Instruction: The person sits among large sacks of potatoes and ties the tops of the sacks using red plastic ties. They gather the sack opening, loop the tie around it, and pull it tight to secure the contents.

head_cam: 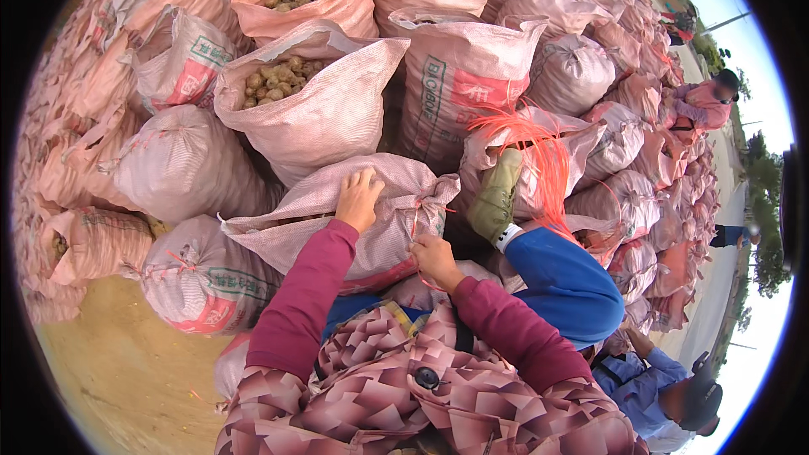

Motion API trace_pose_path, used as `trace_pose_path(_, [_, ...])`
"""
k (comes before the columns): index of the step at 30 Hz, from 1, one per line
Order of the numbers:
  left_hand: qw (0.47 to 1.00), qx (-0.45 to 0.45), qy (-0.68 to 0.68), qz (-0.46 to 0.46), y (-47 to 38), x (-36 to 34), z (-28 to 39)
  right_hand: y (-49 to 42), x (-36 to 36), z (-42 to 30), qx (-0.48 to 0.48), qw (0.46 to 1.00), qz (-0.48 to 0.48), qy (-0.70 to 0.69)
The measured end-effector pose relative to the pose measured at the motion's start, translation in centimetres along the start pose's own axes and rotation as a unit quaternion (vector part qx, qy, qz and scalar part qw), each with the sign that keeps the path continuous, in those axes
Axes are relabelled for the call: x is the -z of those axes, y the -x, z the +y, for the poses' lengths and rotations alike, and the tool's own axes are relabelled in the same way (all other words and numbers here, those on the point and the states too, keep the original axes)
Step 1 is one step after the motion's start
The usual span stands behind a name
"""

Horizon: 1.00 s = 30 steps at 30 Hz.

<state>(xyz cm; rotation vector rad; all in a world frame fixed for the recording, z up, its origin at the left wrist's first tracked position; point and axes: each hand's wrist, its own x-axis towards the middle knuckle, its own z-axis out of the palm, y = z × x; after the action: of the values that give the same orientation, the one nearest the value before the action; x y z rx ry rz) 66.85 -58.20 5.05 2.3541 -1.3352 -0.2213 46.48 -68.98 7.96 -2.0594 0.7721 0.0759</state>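
Observation:
A pink woven sack [379, 253] lies before me. Its right corner is gathered and bound with thin red plastic twine [415, 220]; its left side gapes, the contents too dark to make out. My left hand [359, 200] rests on the sack's upper fabric beside that gap, fingers bent; whether they pinch the cloth is hidden. Below the bound corner, my right hand [435, 259] grips the twine between thumb and fingers, with a loose end trailing beneath. To the right, a bundle of orange-red plastic strips [547, 161] drapes over another sack, against my olive shoe [496, 196].
An upright sack of potatoes [303, 117] stands open just beyond, and several filled sacks crowd around. A tied sack [205, 278] sits left of my arm, near bare ground [126, 354]. A person in blue [657, 373] is at lower right; another in pink [701, 104] is farther off.

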Motion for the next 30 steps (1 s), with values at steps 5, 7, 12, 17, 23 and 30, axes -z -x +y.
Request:
trace_pose_path(5, [0.998, -0.02, -0.056, -0.002, 0.4, 0.4, 0.0, 2.0, 1.0, -0.5, -0.134, 0.983, -0.079, -0.093])
trace_pose_path(7, [0.998, -0.022, -0.054, -0.007, 0.3, 0.3, -0.4, 2.4, 1.4, -0.8, -0.176, 0.976, -0.085, -0.095])
trace_pose_path(12, [0.999, -0.02, 0.007, -0.041, 0.2, 0.3, -3.0, 2.7, 1.3, -0.6, -0.086, 0.992, -0.084, -0.027])
trace_pose_path(17, [0.999, -0.022, 0.04, -0.013, 0.9, 0.8, -3.8, 2.7, 0.7, 0.8, -0.009, 0.998, -0.057, 0.006])
trace_pose_path(23, [0.995, -0.088, -0.045, 0.035, 0.9, 1.1, -2.1, 1.5, -1.1, 1.3, -0.07, 0.994, -0.041, -0.079])
trace_pose_path(30, [0.976, 0.066, 0.202, 0.052, -0.4, 2.4, -4.1, 2.5, -0.9, 1.8, 0.056, 0.996, 0.031, 0.06])
